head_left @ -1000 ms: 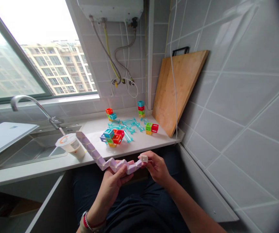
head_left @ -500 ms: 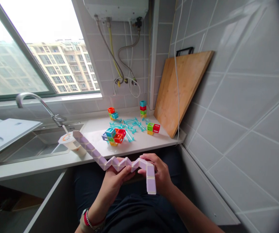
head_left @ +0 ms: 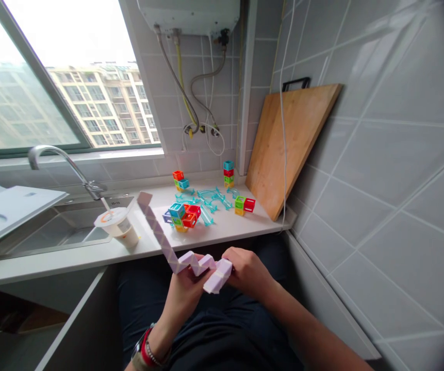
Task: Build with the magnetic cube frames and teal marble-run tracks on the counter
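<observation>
Both my hands hold a pale purple and white twist-snake puzzle [head_left: 175, 247] in front of my lap. My left hand [head_left: 185, 291] grips its zigzag middle from below, fingers curled round it. My right hand [head_left: 247, 273] is closed on the folded end segment at the right. The long free end of the snake sticks up and to the left, over the counter edge.
On the white counter [head_left: 222, 226] lie clusters of coloured cube frames [head_left: 183, 215] and teal track pieces [head_left: 206, 198]. A sealed cup [head_left: 117, 226] stands by the sink [head_left: 51, 234] and tap [head_left: 63, 165]. A wooden cutting board [head_left: 287, 144] leans on the tiled wall.
The right hand turned the end segment: first level, then hanging down, now folded up against the zigzag. The snake's free end swung more upright.
</observation>
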Action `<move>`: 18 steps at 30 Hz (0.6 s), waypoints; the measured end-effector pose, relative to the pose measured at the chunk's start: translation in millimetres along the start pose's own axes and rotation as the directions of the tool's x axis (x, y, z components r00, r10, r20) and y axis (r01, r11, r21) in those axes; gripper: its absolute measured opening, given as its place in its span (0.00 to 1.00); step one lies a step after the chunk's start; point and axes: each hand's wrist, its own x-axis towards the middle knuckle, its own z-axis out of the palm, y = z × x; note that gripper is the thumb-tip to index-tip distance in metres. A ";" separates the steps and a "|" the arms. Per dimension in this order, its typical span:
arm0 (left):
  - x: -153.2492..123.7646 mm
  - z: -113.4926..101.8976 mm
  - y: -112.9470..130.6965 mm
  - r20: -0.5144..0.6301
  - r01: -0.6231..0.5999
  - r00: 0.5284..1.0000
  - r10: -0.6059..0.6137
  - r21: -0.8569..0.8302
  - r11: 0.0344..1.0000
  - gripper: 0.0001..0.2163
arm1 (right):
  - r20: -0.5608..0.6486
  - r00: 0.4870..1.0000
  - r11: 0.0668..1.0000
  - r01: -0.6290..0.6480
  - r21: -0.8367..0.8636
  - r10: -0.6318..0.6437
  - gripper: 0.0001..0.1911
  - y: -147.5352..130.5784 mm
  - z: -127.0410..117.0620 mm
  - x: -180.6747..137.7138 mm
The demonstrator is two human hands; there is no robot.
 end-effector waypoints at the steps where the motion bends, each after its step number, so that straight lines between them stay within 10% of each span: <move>1: -0.1 1.7 -0.1 -0.004 0.011 1.000 -0.011 0.049 0.999 0.14 | 0.048 0.998 0.997 -0.042 -0.060 0.045 0.18 -2.1 -0.9 3.1; 5: 1.4 1.7 1.6 -0.039 0.013 0.999 -0.009 0.091 0.996 0.17 | 0.148 0.975 0.980 -0.149 -0.129 0.168 0.21 -11.2 -11.2 14.5; 11: 5.7 -6.9 8.1 0.146 0.150 0.980 -0.132 -0.120 0.981 0.20 | 0.190 0.981 0.955 -0.026 0.295 -0.032 0.13 -9.5 -40.1 24.3; 18: -5.6 7.8 23.2 0.161 0.261 0.961 -0.223 -0.272 0.926 0.32 | 0.130 0.987 0.916 -0.139 0.378 0.096 0.09 -6.0 -34.7 24.3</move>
